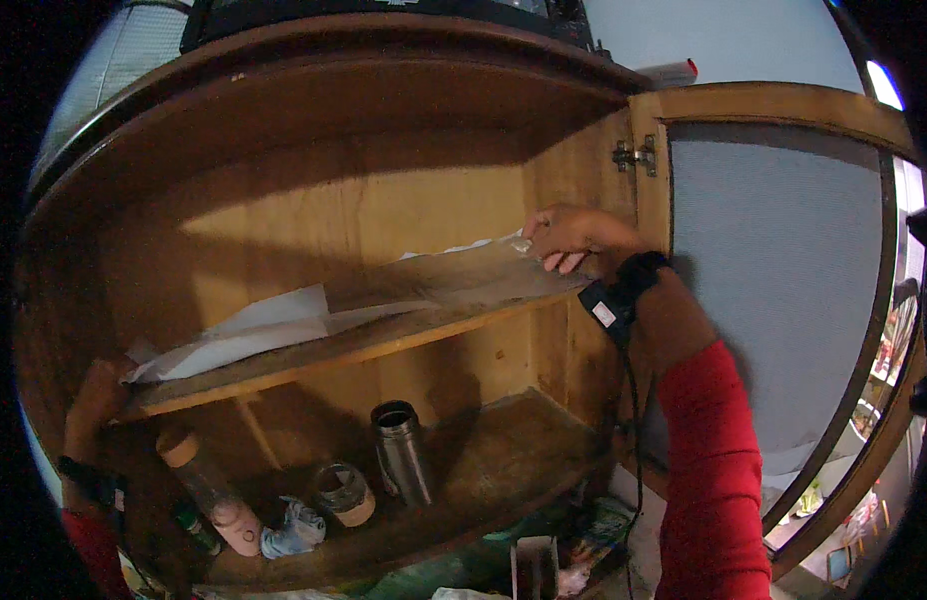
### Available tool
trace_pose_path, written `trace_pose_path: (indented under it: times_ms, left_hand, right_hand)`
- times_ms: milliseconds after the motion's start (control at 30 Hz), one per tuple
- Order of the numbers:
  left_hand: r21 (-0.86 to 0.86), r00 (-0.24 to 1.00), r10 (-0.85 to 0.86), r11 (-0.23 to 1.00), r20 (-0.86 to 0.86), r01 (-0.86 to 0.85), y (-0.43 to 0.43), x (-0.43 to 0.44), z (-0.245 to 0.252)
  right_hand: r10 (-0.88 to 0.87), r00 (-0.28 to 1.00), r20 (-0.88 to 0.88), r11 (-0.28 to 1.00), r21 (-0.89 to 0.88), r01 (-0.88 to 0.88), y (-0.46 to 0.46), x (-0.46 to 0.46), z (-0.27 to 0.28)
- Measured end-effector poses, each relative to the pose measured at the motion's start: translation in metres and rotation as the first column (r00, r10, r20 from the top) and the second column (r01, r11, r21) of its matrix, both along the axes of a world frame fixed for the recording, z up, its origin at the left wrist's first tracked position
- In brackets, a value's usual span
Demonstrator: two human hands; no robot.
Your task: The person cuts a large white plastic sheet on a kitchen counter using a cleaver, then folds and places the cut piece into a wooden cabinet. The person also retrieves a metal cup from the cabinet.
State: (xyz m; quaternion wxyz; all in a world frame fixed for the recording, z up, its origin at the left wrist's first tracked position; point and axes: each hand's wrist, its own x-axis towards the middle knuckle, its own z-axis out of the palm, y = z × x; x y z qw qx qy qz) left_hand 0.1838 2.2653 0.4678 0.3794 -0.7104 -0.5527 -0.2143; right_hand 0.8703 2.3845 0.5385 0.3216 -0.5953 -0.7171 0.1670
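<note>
A thin, partly see-through sheet [283, 319], which looks like plastic, stretches along the upper shelf board [343, 355] of a wooden cabinet. At the right, my right hand [572, 234] pinches one end of it between thumb and fingers near the cabinet's side wall. My left hand [103, 382] is in shadow at the far left end of the shelf, gripping the other end. White patches show along the sheet's left part and back edge. Both wrists wear black straps with small devices and cables.
Below stand a steel flask [403, 454], a glass jar [345, 491], a crumpled blue-white wrapper [292, 529] and a tall bottle with a tan cap [215, 491]. On the right, a framed door [775, 300] hangs open. A black appliance [388, 15] rests on the cabinet top.
</note>
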Motion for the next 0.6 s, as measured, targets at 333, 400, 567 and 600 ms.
trace_pose_path:
  times_ms: [333,400,567,600]
  left_hand:
    - [-0.046,0.987,0.160,0.986,0.012,-0.159,-0.043,0.060,0.016]
    - [-0.038,0.985,0.174,0.984,0.010,-0.174,-0.046,0.057,0.016]
    - [-0.240,0.994,-0.060,0.967,0.090,0.080,-0.029,0.029,0.023]
    - [-0.320,0.987,0.018,0.947,0.158,0.033,-0.030,0.023,0.025]
  right_hand:
    - [0.103,0.880,0.464,0.989,0.045,-0.140,0.028,0.036,-0.012]
    - [0.011,0.975,0.222,0.980,-0.196,0.034,0.033,0.030,-0.010]
    - [0.555,0.832,-0.016,0.819,-0.162,-0.550,0.035,0.023,-0.015]
    - [0.393,0.915,-0.092,0.898,-0.179,-0.403,0.025,0.028,-0.017]
